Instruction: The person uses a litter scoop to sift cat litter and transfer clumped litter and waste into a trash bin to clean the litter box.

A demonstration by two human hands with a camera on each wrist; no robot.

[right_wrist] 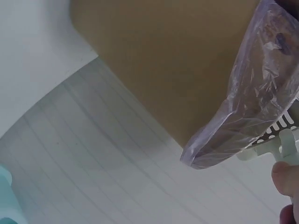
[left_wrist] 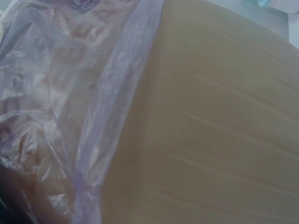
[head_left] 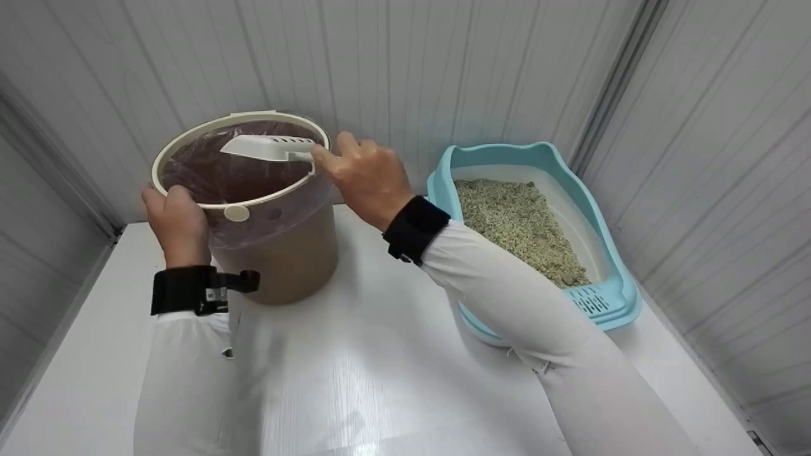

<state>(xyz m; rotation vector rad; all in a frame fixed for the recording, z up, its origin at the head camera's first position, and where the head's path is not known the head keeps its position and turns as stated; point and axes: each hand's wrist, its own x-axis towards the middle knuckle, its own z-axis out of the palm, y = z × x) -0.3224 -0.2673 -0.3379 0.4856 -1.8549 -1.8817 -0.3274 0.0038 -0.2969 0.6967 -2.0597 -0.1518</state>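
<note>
My right hand [head_left: 370, 180] grips the handle of a white slotted litter scoop [head_left: 256, 149], its blade over the mouth of a brown bin [head_left: 288, 269]. In the right wrist view, the scoop [right_wrist: 286, 147] shows its slots beside the bin's edge, with a thumb on the handle. At the bin's near left, my left hand [head_left: 180, 221] holds the cream rim. A thin purplish plastic bag [head_left: 298, 206] lines the bin and folds down outside. The left wrist view is filled by this bag [left_wrist: 51, 79] and the bin's side [left_wrist: 210, 116]; the left fingers are mostly hidden there.
To the right on the white table [head_left: 355, 354] stands a light blue litter tray [head_left: 595, 209] with grainy greenish-beige litter [head_left: 513, 228]. My right forearm crosses over its near left edge. Pale panelled walls [head_left: 405, 69] rise behind and at both sides.
</note>
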